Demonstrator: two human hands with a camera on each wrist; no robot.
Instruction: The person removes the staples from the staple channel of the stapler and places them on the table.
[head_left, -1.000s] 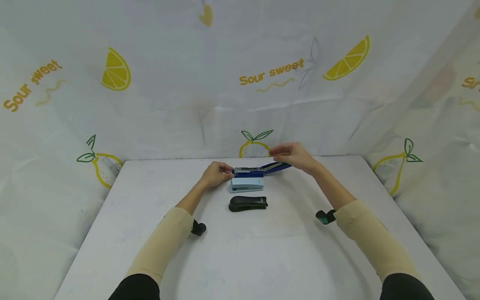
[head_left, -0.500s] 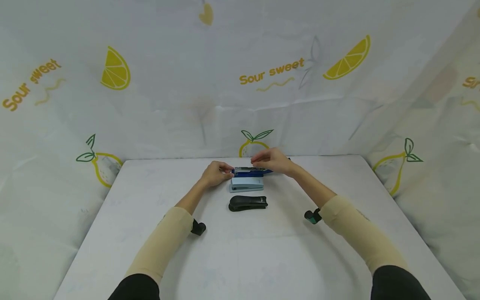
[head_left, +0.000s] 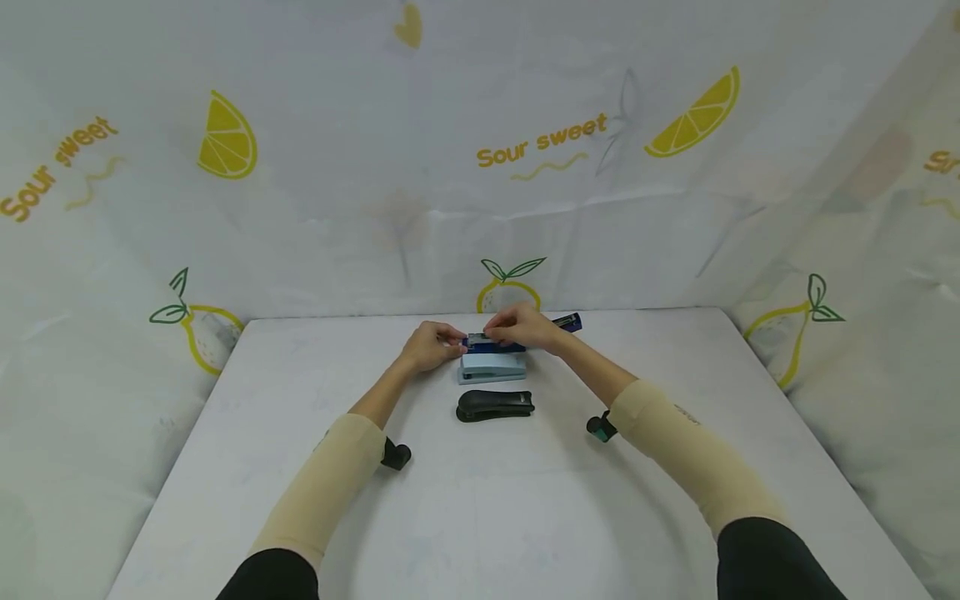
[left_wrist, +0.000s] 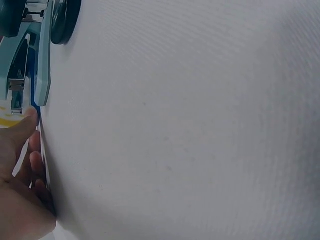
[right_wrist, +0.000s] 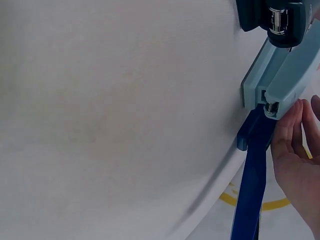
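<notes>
A dark blue stapler (head_left: 504,348) lies opened out near the table's back edge, its top arm (head_left: 567,322) swung back to the right. My left hand (head_left: 430,347) pinches its left end between thumb and fingers; in the left wrist view the thumb of that hand (left_wrist: 20,175) touches a sliver of blue. Over the exposed metal staple channel is my right hand (head_left: 522,325), fingertips down at the channel. Whether they pinch anything is hidden; in the right wrist view a light blue stapler (right_wrist: 290,75) covers part of those fingers.
Just in front of the blue stapler stands the light blue stapler (head_left: 491,367), with a black stapler (head_left: 495,406) nearer to me. The white table (head_left: 480,517) meets a lemon-printed backdrop (head_left: 337,233) behind.
My right hand has moved left from beside the raised top arm to the staple channel, and more of that arm's end now shows. My left hand has stayed in place.
</notes>
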